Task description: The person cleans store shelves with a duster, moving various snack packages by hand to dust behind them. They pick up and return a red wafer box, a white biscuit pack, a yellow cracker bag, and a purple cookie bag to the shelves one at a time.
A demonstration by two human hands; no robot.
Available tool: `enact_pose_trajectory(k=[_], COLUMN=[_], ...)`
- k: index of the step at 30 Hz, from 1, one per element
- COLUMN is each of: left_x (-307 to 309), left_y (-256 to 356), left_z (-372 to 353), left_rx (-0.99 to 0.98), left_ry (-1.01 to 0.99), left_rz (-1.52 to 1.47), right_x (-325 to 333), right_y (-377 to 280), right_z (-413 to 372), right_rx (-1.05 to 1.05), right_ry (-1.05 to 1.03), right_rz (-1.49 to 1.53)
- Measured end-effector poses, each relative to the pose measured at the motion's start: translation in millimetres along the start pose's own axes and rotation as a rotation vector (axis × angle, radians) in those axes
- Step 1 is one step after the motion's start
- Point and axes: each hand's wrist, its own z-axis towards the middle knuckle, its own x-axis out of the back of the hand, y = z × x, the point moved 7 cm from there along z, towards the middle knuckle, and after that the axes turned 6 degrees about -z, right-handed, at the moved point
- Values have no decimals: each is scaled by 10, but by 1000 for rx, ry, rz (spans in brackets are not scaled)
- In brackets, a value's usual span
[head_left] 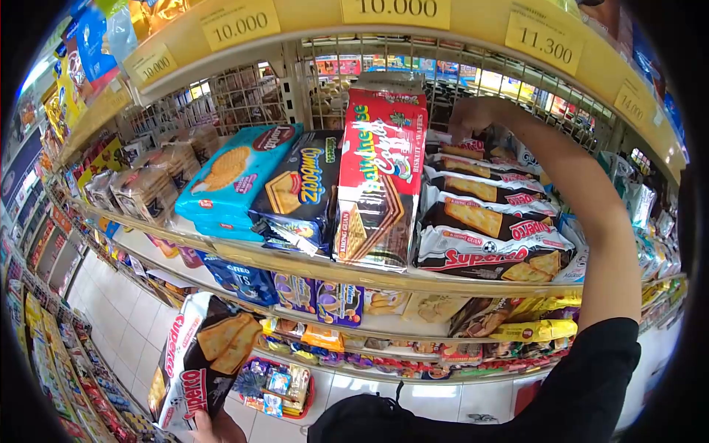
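My left hand (219,430), low at the left, is closed on the bottom end of a Superco biscuit pack (203,354). This white and black pack is held upright, tilted to the right, away from the shelf. My right arm stretches over the shelf at the right. At its end my right hand (475,117) is at the back of a row of Superco packs (495,225), beside the rearmost pack (480,148). Its fingers are dim and partly hidden, so their grip cannot be made out.
Left of the row stand red Balanese packs (380,177), dark Combooiz packs (299,188) and blue biscuit packs (233,173). A yellow price rail (310,29) runs above. On the tiled floor a red basket (309,399) holds several packets. Wire mesh backs the shelf.
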Motion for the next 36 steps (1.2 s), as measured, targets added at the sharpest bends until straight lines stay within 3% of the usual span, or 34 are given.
enact_pose_trajectory(k=[4,10,11,14,17,20,24,27,30,31,33,36], left_x=[-9,-102,-111,-127,-131,-127,-76,-248,-339,-364,-455,-908], left_y=[-54,-25,-31,-39,-22,-31,-37,47,20,25,28,92], left_z=[71,131,136,142,140,149,144,163,217,246,301,346], left_rx=[0,-7,-11,-14,-1,-19,-34,-55,4,-6,-31,30], left_ry=[-4,-24,-20,-15,-32,-40,-61,-88,-167,-142,-89,-214], left_rz=[-2,-5,-4,3,7,-7,11,5,-72,-92,-140,-301], right_x=[173,332,291,231,134,29,-8,-2,-54,-73,-83,-22], right_y=[-147,-178,-238,-390,-272,-380,-383,-209,-241,-377,-300,-385], right_z=[-132,-398,-417,-612,-509,-592,-798,-845,-765,-930,-858,-925], right_rx=[224,319,387,263,283,195,24,-154,98,87,25,31], right_ry=[214,450,405,313,327,-24,-28,53,15,-68,-49,64], right_rz=[-98,41,29,-82,-3,-98,0,337,135,291,177,-6])
